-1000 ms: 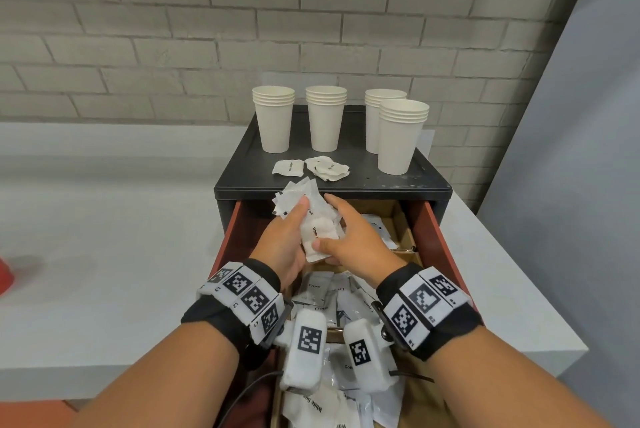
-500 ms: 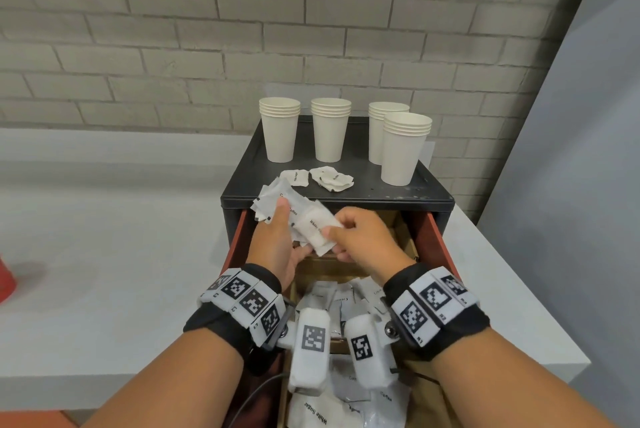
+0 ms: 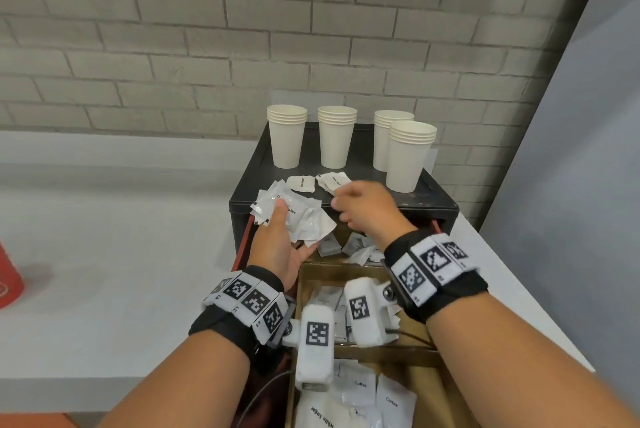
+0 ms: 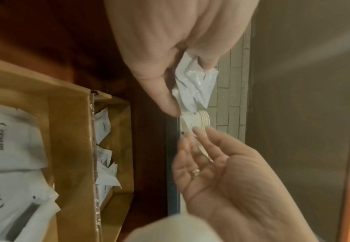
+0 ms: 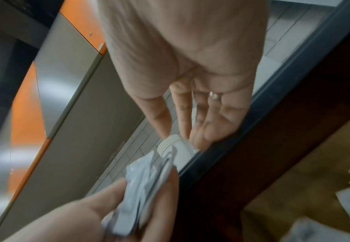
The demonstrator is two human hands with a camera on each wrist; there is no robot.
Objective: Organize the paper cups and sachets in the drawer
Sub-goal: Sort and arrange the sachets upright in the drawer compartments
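Note:
My left hand (image 3: pixel 277 240) grips a fanned bundle of white sachets (image 3: pixel 301 219) just above the drawer's back end. In the left wrist view the thumb and fingers of that hand (image 4: pixel 165 54) pinch the bundle (image 4: pixel 194 85). My right hand (image 3: pixel 367 213) hovers empty over the black cabinet's front edge, fingers straight (image 5: pixel 192 117), close to two loose sachets (image 3: pixel 332 181) on the cabinet top (image 3: pixel 436 197). Several stacks of white paper cups (image 3: pixel 337 138) stand behind them. The open drawer (image 3: pixel 242 244) holds cardboard dividers (image 3: pixel 332 270) and many sachets (image 3: pixel 360 393).
The cabinet stands on a white counter (image 3: pixel 121 271) against a brick wall (image 3: pixel 173 46). A red object (image 3: pixel 7 275) sits at the counter's far left. A grey wall (image 3: pixel 571 185) closes the right side.
My right hand has let go of the sachet bundle and moved up and forward over the cabinet's front edge. The left hand keeps the bundle and has shifted slightly left.

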